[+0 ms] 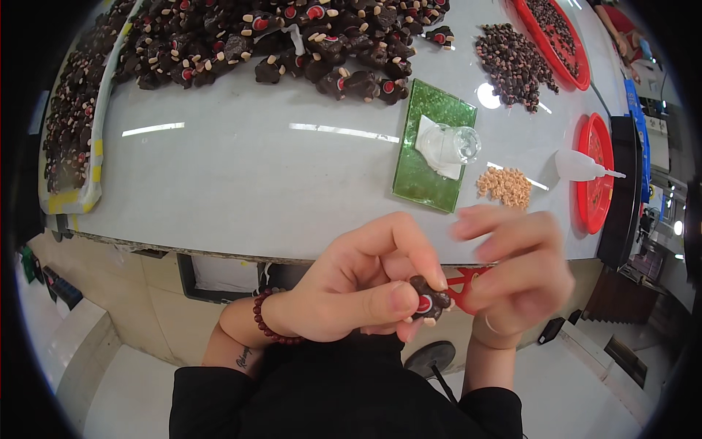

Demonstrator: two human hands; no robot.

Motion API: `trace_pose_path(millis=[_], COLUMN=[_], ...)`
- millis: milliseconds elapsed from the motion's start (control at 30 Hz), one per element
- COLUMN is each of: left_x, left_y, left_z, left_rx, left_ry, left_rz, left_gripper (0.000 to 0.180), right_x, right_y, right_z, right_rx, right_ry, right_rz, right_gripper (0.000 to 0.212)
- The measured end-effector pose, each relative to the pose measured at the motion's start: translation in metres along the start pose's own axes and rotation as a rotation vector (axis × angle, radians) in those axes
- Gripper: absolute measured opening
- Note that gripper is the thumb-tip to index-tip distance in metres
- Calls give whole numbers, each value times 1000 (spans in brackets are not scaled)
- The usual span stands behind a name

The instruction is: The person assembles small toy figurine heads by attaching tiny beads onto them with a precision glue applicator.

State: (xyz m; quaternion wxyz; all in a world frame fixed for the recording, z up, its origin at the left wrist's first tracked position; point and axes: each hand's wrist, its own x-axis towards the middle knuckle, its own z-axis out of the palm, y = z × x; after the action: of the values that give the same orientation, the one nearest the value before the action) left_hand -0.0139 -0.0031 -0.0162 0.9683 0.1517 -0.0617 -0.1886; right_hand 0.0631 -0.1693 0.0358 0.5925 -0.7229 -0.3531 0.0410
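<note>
Head view: dark figurine point(434, 298) is pinched by L hand point(347, 285) fingers point(426, 262), off desk point(241, 183) near edge; R hand point(523, 274) is blurred, part-curled, hold can't be told; drop poss. if pinch is loosened.

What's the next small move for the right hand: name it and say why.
Probably ease the right hand in to the dark figurine: the left hand already pinches it, red disc exposed, and the right is close beside it, though too blurred to tell whether it holds anything.
</note>
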Motion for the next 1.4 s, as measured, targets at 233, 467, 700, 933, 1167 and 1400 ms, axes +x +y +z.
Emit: trace_pose_path(millis=[233, 467, 700, 933, 1167, 1400], left_x=[1, -4, -2, 7, 6, 8], left_y=[7, 3, 5, 10, -3, 0], left_z=[-2, -7, -6, 9, 3, 6], left_rx=[-6, -3, 23, 303, 343, 864], left_ry=[6, -29, -10, 188, 17, 50], left_rz=[-33, -76, -61, -126, -77, 96], left_gripper=[27, 26, 26, 28, 21, 16], right_x=[42, 54, 47, 18, -11, -16], right_y=[59, 77, 75, 12, 0, -8], right_z=[-87, -82, -77, -28, -2, -1], right_rx=[-699, -973, -912, -294, -192, -212], right_ry=[122, -37, -63, -95, -120, -23], right_rz=[34, 60, 63, -70, -165, -113], right_gripper=[14, 12, 8, 22, 36, 36])
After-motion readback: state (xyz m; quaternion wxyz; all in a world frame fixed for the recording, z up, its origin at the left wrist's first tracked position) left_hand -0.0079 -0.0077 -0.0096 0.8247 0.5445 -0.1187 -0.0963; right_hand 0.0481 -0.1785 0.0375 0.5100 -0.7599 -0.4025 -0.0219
